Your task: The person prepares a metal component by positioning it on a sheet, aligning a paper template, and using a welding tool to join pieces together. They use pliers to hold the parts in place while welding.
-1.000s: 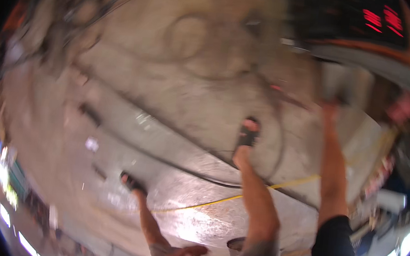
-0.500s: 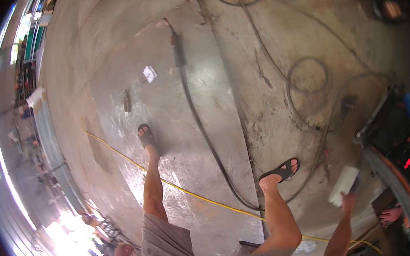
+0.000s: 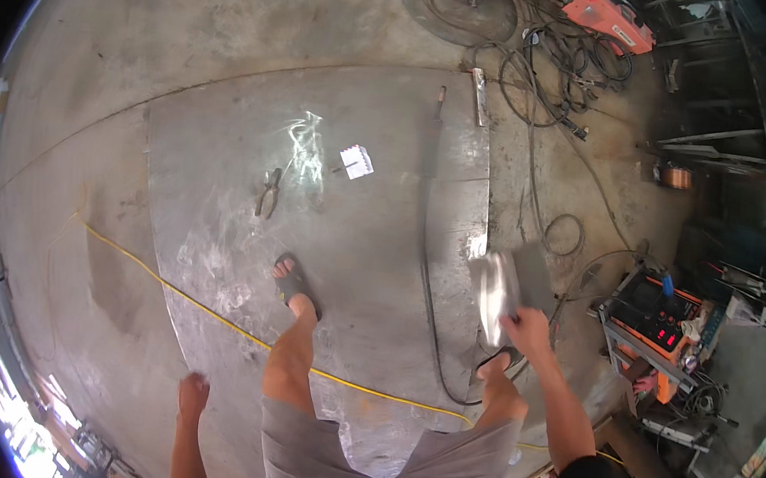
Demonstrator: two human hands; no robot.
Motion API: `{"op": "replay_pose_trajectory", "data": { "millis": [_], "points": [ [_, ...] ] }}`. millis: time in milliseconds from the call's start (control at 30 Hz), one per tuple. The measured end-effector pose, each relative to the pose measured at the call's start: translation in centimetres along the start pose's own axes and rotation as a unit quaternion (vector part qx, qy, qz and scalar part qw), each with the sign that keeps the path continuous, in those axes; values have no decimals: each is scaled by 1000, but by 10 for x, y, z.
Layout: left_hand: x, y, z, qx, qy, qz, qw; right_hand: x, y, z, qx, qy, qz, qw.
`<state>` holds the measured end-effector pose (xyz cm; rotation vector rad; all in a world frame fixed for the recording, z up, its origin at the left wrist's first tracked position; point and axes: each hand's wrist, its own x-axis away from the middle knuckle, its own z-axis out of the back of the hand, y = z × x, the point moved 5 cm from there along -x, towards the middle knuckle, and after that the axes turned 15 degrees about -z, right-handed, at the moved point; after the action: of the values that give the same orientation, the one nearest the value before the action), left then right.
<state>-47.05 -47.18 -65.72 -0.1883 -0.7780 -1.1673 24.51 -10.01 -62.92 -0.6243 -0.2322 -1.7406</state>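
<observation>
My right hand (image 3: 529, 331) is closed on one end of a bent piece of shiny sheet metal (image 3: 494, 296), held above the floor beside my right foot. Motion blur softens the metal's outline. Away to the left, my left hand (image 3: 193, 393) hangs over the floor with its fingers curled and nothing showing in them. Beyond my left foot lie pliers with dark handles (image 3: 267, 193) and a white slip of paper (image 3: 356, 162), both on a large flat metal sheet (image 3: 364, 246).
A yellow cord (image 3: 227, 324) crosses the floor at my legs. Along the sheet's right side runs a thick black cable (image 3: 425, 284). On the right stands a cart with an orange machine (image 3: 669, 331). Coiled cables (image 3: 546, 80) and a red machine (image 3: 607, 16) are at the far right.
The view has swung to the right. My right hand has brought the sheet metal inward, nearer my right foot. My left hand has come further into view.
</observation>
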Motion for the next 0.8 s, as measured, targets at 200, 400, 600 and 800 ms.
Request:
{"op": "replay_pose_trajectory", "data": {
  "millis": [200, 400, 600, 800],
  "points": [
    [-216, 64, 41, 140, 72, -166, 974, -88, -278, -43, -56, -3, 116, 992],
    [-376, 167, 17, 69, 42, -366, 927, -180, -384, -122, -7, 72, 171, 983],
    [-490, 240, 6, 81, 186, -461, 864, -243, -420, -185, 40, 128, 217, 967],
    [-555, 269, -20, 146, 293, -449, 832, -258, -414, -220, 81, 150, 204, 964]
  ]
}}
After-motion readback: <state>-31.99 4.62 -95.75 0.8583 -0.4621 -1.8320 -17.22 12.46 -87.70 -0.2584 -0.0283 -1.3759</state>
